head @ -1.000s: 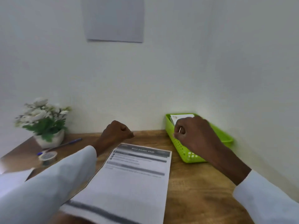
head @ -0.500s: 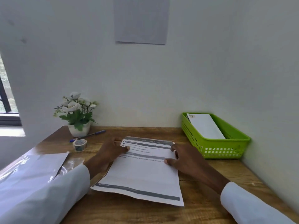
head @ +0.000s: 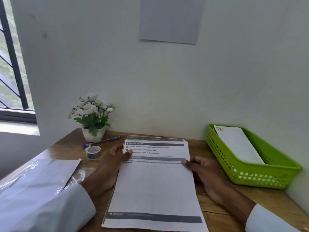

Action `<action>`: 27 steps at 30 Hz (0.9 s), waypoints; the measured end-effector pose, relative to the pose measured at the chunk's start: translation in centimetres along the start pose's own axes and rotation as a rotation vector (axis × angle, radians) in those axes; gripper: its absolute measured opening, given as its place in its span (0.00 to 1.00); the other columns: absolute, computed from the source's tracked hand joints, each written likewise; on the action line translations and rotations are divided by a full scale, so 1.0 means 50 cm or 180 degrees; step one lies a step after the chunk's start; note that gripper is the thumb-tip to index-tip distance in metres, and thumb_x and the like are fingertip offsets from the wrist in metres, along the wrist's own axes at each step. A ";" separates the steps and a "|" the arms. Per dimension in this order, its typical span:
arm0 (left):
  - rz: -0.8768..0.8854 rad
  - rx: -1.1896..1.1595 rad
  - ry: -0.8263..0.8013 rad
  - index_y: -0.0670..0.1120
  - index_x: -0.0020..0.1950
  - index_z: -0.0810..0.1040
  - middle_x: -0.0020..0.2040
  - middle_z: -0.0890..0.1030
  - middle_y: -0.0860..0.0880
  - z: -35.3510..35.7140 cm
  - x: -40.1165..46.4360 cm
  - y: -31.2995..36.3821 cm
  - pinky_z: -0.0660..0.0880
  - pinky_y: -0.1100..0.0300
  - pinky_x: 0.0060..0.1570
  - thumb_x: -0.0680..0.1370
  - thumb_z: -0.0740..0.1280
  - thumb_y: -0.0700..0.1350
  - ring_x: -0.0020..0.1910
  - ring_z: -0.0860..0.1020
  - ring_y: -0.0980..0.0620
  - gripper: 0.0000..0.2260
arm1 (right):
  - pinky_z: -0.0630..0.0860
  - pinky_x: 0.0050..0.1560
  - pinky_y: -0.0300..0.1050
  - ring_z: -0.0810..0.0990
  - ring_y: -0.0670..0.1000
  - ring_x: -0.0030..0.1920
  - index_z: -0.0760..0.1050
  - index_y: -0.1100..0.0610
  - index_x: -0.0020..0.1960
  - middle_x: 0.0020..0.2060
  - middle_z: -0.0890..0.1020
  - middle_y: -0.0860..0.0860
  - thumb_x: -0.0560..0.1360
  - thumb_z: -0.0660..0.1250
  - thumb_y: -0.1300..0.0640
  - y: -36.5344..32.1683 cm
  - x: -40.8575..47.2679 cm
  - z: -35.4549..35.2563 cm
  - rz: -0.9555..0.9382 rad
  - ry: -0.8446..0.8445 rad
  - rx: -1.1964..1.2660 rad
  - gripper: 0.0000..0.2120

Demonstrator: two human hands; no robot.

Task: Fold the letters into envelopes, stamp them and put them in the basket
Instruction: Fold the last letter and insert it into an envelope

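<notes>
Over at the far left, a window (head: 11,64) with dark bars sits above the wooden desk (head: 222,213). Below it, on the left end of the desk, lies a stack of envelopes in clear plastic wrap (head: 40,174), and my left sleeve (head: 50,210) reaches across its near corner. Farther back stand a pot of white flowers (head: 92,119), a blue pen (head: 102,141) lying just in front of it, and a roll of tape (head: 93,152) on its edge near the pen.

My left hand (head: 110,164) lies at the left edge of the letters (head: 155,183), fingers fairly straight, the thumb pressing on the printed upper part; whether the fingers reach under the sheet I cannot tell. The letters form a small stack in the middle of the desk, text at the far end, a dark band at the near end.

My right hand (head: 205,174) rests at the right edge of the stack, thumb tip on the sheet, the other fingers loosely bent beside it on the desk, gripping nothing.

Right of that hand, against the wall, stands the green basket (head: 260,178), with a white envelope (head: 239,144) lying inside it.
</notes>
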State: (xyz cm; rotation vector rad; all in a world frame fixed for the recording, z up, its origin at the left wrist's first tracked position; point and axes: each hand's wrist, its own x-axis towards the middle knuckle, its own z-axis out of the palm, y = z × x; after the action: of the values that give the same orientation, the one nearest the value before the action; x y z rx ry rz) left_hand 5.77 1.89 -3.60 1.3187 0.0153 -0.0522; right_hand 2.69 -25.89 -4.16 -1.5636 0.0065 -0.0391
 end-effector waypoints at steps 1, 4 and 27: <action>-0.0084 -0.0142 -0.0066 0.43 0.62 0.76 0.54 0.85 0.40 0.002 -0.003 -0.001 0.82 0.45 0.50 0.78 0.67 0.37 0.51 0.84 0.38 0.13 | 0.82 0.51 0.50 0.86 0.59 0.51 0.82 0.61 0.55 0.49 0.87 0.57 0.73 0.73 0.58 0.001 0.003 -0.003 0.0059 -0.0042 0.0086 0.12; -0.0218 -0.0314 -0.0603 0.43 0.62 0.76 0.55 0.84 0.39 0.002 -0.010 0.001 0.83 0.48 0.47 0.76 0.68 0.36 0.54 0.83 0.39 0.15 | 0.80 0.57 0.56 0.85 0.62 0.53 0.82 0.63 0.55 0.51 0.86 0.60 0.72 0.73 0.59 0.001 0.010 -0.006 0.0169 -0.0059 0.0411 0.13; -0.0390 0.0071 -0.0510 0.43 0.57 0.82 0.52 0.85 0.41 -0.003 0.001 0.008 0.82 0.52 0.41 0.74 0.68 0.47 0.46 0.85 0.44 0.14 | 0.80 0.50 0.54 0.85 0.58 0.46 0.86 0.60 0.45 0.48 0.86 0.62 0.70 0.69 0.65 -0.009 0.023 -0.050 0.0125 0.0143 0.0440 0.08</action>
State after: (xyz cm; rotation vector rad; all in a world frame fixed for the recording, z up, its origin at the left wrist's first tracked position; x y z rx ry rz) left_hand 5.84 2.15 -3.25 1.3316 -0.0410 -0.2628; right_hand 3.77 -28.40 -3.70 -1.4238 0.0687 -0.0430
